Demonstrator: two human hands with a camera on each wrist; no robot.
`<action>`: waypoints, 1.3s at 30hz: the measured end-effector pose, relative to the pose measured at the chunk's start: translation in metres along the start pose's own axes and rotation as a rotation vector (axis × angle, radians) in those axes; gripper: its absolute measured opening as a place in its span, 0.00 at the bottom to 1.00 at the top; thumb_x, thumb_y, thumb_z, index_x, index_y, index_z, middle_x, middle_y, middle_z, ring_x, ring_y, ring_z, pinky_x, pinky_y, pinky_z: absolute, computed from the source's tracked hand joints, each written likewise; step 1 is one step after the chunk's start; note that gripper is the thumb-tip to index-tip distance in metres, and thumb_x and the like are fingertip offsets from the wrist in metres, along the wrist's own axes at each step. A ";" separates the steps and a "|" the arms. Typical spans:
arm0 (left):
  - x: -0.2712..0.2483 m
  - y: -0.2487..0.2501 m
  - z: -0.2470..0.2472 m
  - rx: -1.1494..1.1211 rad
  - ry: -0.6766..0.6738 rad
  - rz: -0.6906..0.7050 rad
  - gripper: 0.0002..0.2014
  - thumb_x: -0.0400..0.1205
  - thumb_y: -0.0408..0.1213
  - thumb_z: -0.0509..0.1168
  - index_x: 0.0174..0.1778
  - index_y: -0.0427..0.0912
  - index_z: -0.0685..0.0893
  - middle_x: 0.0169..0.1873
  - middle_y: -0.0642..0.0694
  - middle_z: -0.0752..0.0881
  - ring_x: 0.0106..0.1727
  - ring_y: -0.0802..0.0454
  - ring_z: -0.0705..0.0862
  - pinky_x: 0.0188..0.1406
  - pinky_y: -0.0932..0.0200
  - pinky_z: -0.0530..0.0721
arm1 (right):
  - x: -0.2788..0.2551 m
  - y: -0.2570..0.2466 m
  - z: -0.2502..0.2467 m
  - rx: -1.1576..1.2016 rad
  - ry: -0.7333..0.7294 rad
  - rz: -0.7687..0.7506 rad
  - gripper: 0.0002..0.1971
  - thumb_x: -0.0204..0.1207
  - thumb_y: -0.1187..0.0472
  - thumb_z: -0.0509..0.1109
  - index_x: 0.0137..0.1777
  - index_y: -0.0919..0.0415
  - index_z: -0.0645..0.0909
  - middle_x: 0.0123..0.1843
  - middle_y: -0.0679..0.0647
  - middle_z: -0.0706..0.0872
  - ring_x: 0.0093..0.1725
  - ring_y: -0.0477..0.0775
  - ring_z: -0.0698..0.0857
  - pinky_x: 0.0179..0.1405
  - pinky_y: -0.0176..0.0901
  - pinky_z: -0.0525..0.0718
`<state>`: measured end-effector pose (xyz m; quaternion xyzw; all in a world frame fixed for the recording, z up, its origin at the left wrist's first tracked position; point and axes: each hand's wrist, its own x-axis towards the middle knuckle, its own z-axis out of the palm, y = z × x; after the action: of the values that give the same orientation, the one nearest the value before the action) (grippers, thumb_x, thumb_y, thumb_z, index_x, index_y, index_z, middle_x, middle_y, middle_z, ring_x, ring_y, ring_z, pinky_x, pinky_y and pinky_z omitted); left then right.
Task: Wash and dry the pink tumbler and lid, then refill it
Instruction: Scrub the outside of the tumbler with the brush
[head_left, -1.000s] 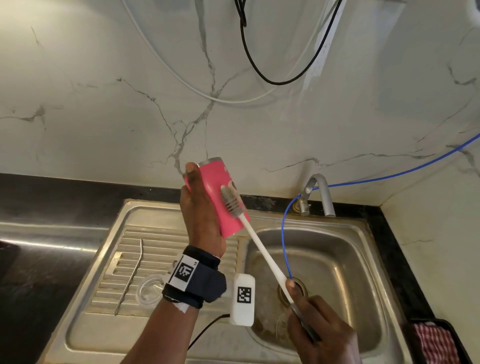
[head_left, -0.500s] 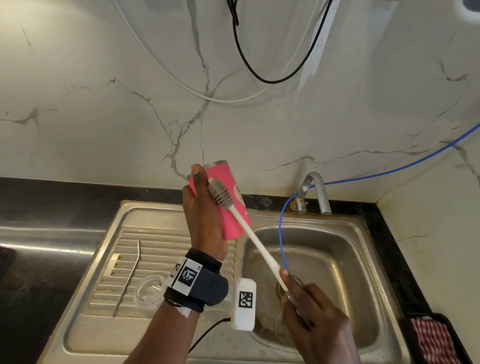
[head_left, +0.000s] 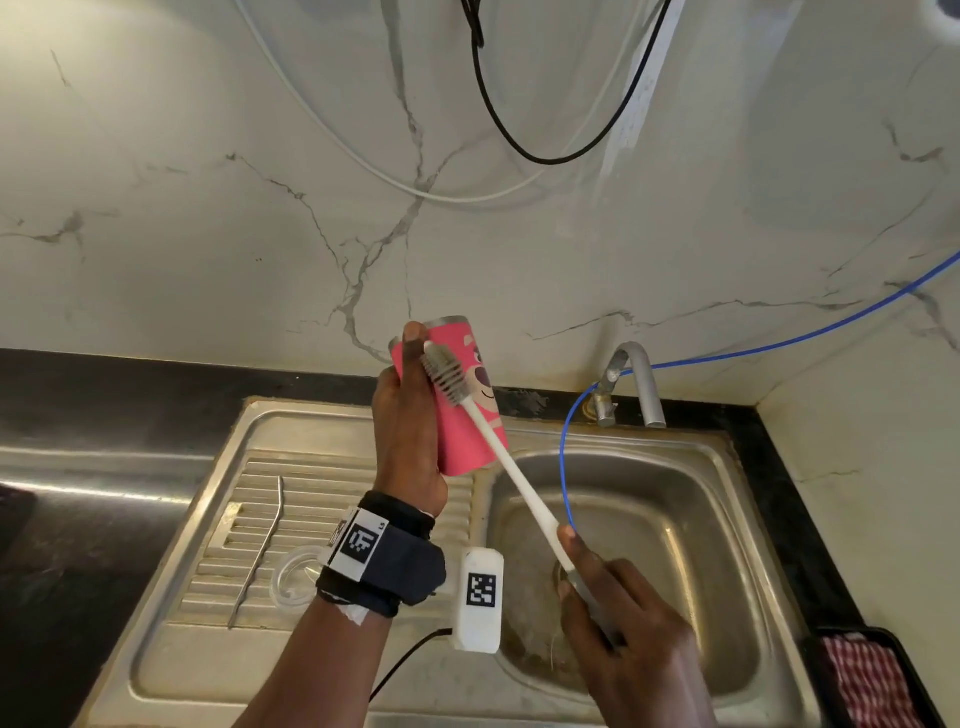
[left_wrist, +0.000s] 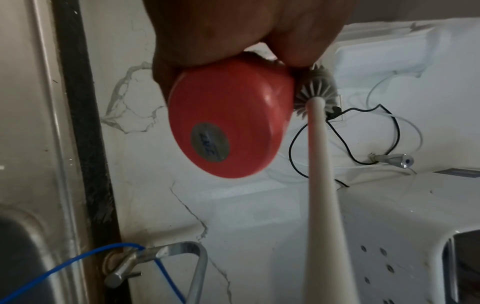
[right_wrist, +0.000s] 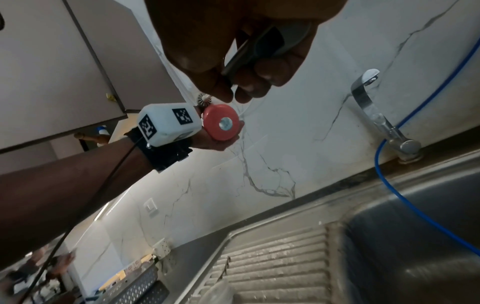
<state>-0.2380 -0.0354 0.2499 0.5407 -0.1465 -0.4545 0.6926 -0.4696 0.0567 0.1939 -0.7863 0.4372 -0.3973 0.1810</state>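
My left hand grips the pink tumbler upright above the drainboard, its thumb lying up the tumbler's side. A cartoon bear face shows on the tumbler's wall. My right hand holds the grey end of a white long-handled bottle brush, whose bristle head presses on the outside of the tumbler near its rim. In the left wrist view the tumbler's base faces the camera, with the bristle head beside it. A clear lid lies on the drainboard.
A bent metal straw lies on the ribbed drainboard. The sink basin is on the right, below the faucet and a blue hose. A red checked cloth sits in a black tray at the far right.
The brush head has slid up the tumbler's side from mid-height to near the rim. The tumbler has turned a little, so the bear face now shows.
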 end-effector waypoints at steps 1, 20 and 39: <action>-0.001 0.001 0.002 -0.002 -0.021 -0.005 0.33 0.83 0.71 0.62 0.67 0.46 0.85 0.51 0.40 0.95 0.50 0.36 0.96 0.49 0.34 0.95 | 0.005 -0.002 0.002 -0.002 -0.005 0.009 0.31 0.71 0.63 0.79 0.75 0.43 0.85 0.42 0.41 0.81 0.28 0.42 0.75 0.32 0.22 0.75; -0.003 0.000 0.015 -0.041 0.020 0.067 0.26 0.92 0.66 0.54 0.59 0.49 0.86 0.37 0.46 0.95 0.36 0.47 0.94 0.46 0.45 0.94 | -0.001 -0.004 0.005 0.002 -0.030 -0.026 0.27 0.77 0.56 0.69 0.77 0.39 0.82 0.45 0.40 0.82 0.31 0.44 0.77 0.33 0.23 0.77; 0.007 -0.006 0.007 -0.066 0.092 -0.005 0.42 0.81 0.75 0.63 0.75 0.41 0.76 0.59 0.29 0.91 0.42 0.41 0.96 0.38 0.46 0.94 | -0.004 -0.002 0.006 0.021 -0.037 -0.005 0.30 0.77 0.57 0.71 0.80 0.38 0.77 0.45 0.42 0.81 0.30 0.42 0.76 0.36 0.17 0.72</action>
<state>-0.2420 -0.0449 0.2448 0.5382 -0.0980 -0.4355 0.7149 -0.4655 0.0611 0.1897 -0.7927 0.4274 -0.3878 0.1963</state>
